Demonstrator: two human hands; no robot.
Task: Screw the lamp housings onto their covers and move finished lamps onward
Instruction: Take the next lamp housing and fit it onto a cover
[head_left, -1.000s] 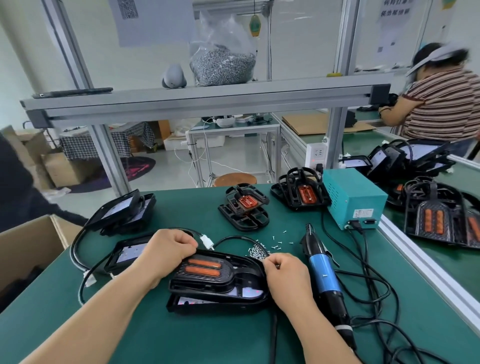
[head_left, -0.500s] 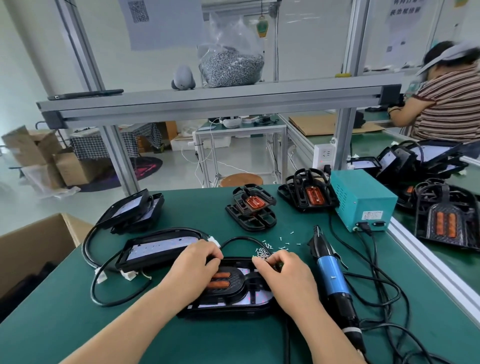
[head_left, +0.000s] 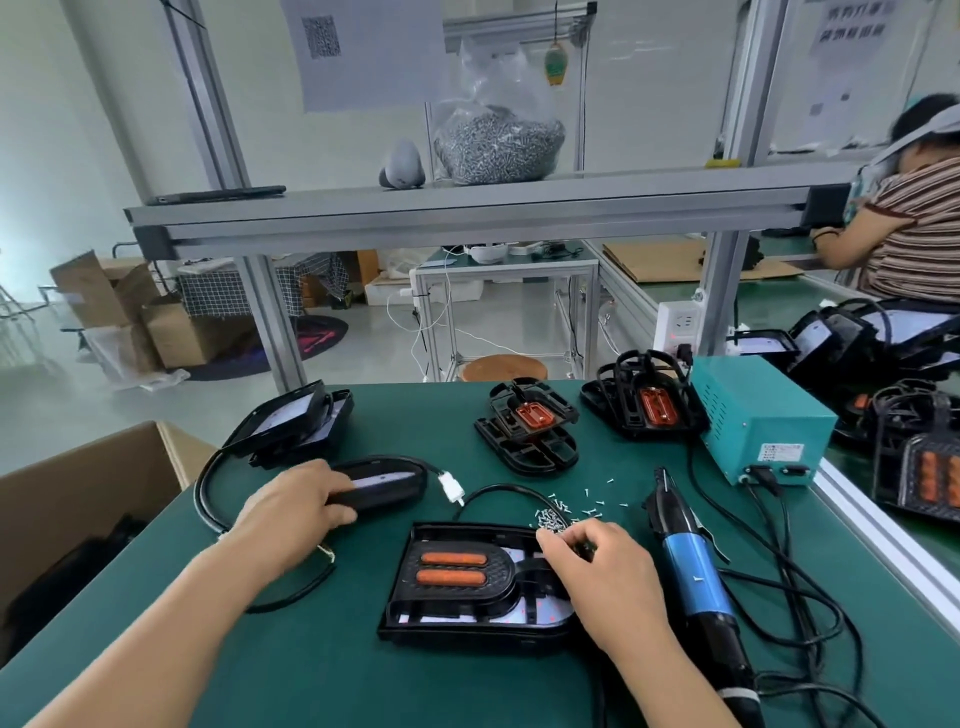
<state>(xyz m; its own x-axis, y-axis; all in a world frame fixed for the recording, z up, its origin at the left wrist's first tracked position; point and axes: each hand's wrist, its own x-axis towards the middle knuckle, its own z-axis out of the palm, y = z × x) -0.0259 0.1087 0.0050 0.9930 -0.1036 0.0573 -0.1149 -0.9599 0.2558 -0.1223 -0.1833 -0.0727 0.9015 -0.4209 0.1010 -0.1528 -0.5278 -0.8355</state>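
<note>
Cover (head_left: 384, 483) end gripped by left hand (head_left: 298, 501); right hand (head_left: 597, 566) curled over screws (head_left: 550, 517), pinch hidden.

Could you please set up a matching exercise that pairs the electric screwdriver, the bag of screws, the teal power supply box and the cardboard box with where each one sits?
Things:
1. electric screwdriver
2. bag of screws
3. teal power supply box
4. cardboard box

Places:
A. on the upper shelf
B. off the left edge of the table
C. lying on the table, just right of the right hand
D. standing at the table's far right corner

Pairs: 1-C, 2-A, 3-D, 4-B
</note>
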